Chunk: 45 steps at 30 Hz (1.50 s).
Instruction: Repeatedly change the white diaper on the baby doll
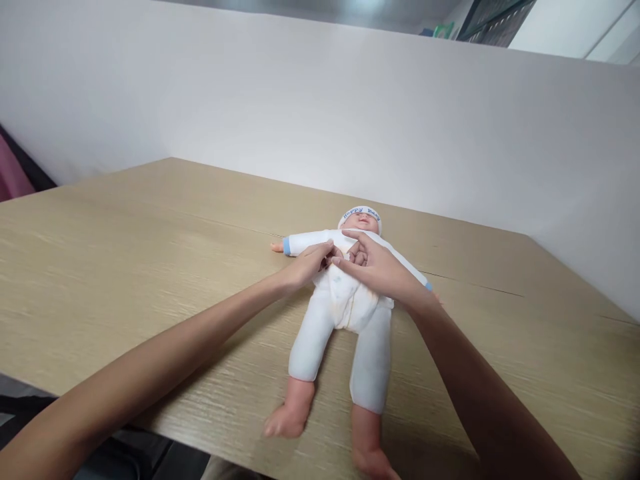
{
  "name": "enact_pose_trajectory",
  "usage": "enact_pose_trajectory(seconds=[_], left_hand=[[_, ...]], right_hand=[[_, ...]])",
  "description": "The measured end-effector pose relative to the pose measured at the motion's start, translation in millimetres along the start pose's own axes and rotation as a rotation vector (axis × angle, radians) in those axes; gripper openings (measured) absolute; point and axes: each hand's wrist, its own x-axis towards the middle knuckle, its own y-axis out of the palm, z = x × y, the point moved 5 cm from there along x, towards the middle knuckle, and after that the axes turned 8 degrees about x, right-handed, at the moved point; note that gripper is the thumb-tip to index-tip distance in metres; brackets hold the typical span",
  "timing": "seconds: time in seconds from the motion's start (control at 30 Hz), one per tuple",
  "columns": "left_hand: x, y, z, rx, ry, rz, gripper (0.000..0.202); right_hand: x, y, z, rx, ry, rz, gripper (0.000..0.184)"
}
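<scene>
A baby doll (345, 313) in a white suit and a white cap with blue letters lies on its back on the wooden table (125, 267), feet toward me. Around its hips sits a white diaper (350, 303). My left hand (310, 261) pinches the fabric at the doll's belly, fingers closed. My right hand (377, 267) rests over the doll's chest, its fingers curled onto the same spot of cloth. Both hands meet at the doll's waist. The doll's right arm with a blue cuff stretches out to the left.
A white partition wall (350, 113) stands along the table's far edge. A pink object (11, 179) shows at the far left. Bare wooden tabletop lies to the left and right of the doll.
</scene>
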Motion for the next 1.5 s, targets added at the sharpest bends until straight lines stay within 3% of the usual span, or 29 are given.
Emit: enact_pose_trajectory(seconds=[0.13,0.3,0.43,0.57,0.67,0.73,0.83,0.93,1.0,1.17,1.3,1.5], left_hand=[[-5.0,-1.8,5.3,-0.031,0.076,-0.01,0.031],[-5.8,-1.2,15.6,-0.023,0.06,-0.071,0.047],[-3.7,-0.7,20.7,0.009,0.068,-0.125,0.047],[-13.0,-5.3,8.6,0.15,0.12,-0.232,0.038],[-37.2,-6.9,-17.1,0.292,0.185,-0.31,0.029],[-59.4,-1.2,-37.0,0.387,0.268,-0.247,0.02],[-93.3,15.3,-53.6,0.611,0.383,0.013,0.027],[-117.0,25.3,-47.5,0.793,0.407,0.225,0.033],[-123.7,25.3,-37.2,0.81,0.372,0.274,0.031],[-118.9,18.1,-15.1,0.74,0.239,0.145,0.033],[-107.1,21.6,-9.9,0.747,0.195,0.043,0.039],[-99.8,27.5,-12.7,0.806,0.211,0.029,0.044]], right_hand=[[2.0,1.3,-2.5,-0.047,-0.038,-0.072,0.048],[2.7,3.3,-5.4,-0.116,-0.088,-0.183,0.05],[3.9,5.6,-6.2,-0.159,-0.133,-0.192,0.047],[6.7,2.2,-4.5,-0.179,-0.199,-0.234,0.05],[-4.4,-4.8,5.8,-0.154,-0.226,-0.284,0.046],[-25.6,-8.2,17.9,-0.129,-0.256,-0.294,0.031],[-74.5,-3.0,31.9,-0.054,-0.293,-0.198,0.01],[-123.0,15.2,22.1,0.008,-0.214,0.015,0.004],[-142.7,24.0,4.9,-0.029,-0.166,0.078,0.005],[-139.0,19.9,-29.7,-0.204,-0.138,-0.097,0.006],[-126.4,26.2,-28.8,-0.374,-0.13,-0.142,0.013],[-132.8,39.2,-27.9,-0.449,-0.109,-0.14,0.013]])
